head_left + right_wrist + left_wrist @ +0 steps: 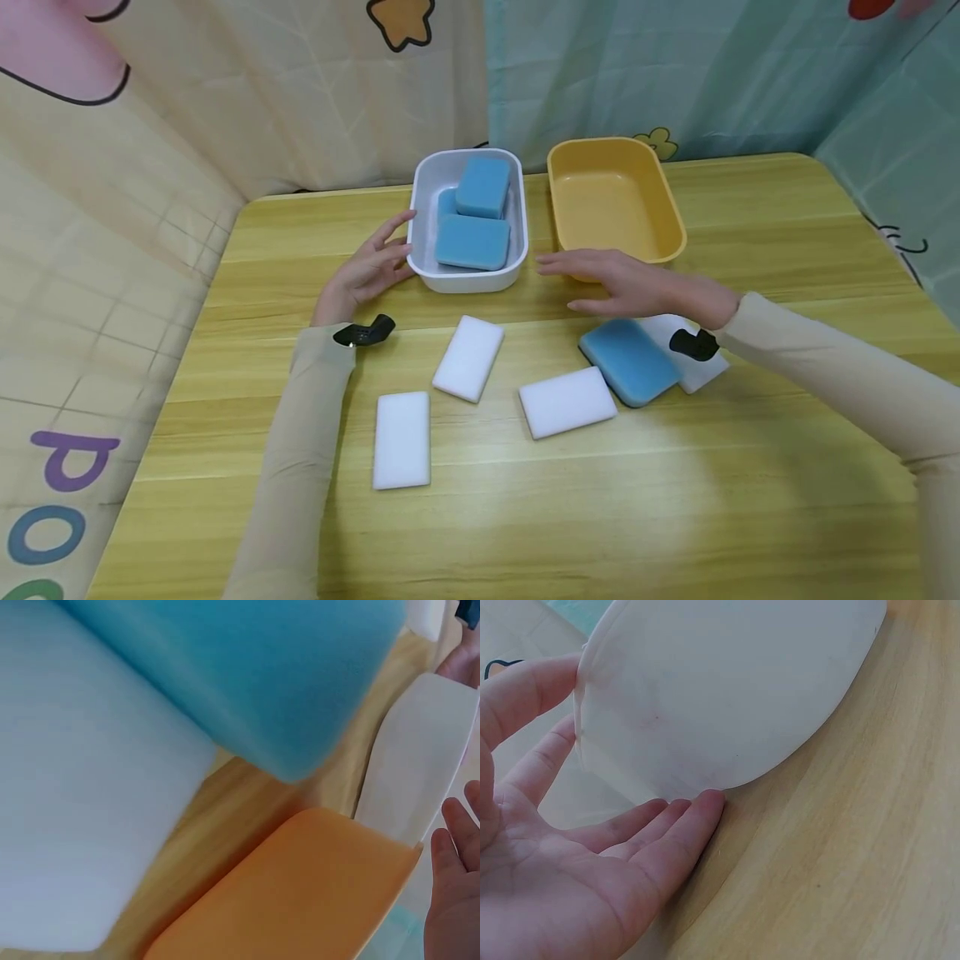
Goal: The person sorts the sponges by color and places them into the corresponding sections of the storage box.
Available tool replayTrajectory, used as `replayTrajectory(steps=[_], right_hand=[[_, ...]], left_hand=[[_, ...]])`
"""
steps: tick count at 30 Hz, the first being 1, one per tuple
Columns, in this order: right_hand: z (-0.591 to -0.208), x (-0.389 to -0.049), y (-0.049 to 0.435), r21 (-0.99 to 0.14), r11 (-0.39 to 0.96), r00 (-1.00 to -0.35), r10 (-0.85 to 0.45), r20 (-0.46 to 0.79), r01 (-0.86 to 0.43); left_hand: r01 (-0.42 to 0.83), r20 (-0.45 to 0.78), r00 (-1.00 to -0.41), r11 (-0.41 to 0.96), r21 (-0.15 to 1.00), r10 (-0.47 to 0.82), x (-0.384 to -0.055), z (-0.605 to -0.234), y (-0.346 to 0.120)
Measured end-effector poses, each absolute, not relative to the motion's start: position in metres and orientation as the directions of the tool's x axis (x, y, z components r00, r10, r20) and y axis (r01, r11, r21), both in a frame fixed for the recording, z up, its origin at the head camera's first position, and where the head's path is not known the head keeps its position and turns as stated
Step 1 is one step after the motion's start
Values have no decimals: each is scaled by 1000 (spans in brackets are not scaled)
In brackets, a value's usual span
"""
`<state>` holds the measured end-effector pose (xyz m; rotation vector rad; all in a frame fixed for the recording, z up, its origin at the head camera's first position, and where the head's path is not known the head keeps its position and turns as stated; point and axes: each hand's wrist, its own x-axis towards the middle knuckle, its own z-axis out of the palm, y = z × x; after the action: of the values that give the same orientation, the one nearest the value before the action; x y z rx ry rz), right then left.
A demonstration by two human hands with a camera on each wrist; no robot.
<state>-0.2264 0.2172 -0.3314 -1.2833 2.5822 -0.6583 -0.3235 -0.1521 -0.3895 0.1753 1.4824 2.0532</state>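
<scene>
A white bin (467, 284) at the back of the table holds several blue sponges (472, 242). My left hand (372, 265) touches the bin's left side; in the left wrist view its fingertips (711, 801) lie along the wall near the table, thumb up at the rim. To the bin's right, my right hand (626, 282) hovers with fingers extended and nothing in them, overlapping the front edge of a yellow bin (611, 208). Below the right wrist, a blue sponge (628, 362) lies beside a partly covered white sponge (693, 367).
Three more white sponges lie nearer the front: one at the left (402, 440), a tilted one (468, 358), and one (567, 402) against the blue sponge. A patterned curtain (315, 92) hangs behind the table's back edge.
</scene>
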Motion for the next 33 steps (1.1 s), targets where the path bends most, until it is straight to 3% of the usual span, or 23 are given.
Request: replayTrajectory(steps=[33], right_hand=[[-358,-189,260,-385,564,-631,-773,67,-731]], left_hand=[[-384,-218,-814,-218,897,539,-325,-391,-153]])
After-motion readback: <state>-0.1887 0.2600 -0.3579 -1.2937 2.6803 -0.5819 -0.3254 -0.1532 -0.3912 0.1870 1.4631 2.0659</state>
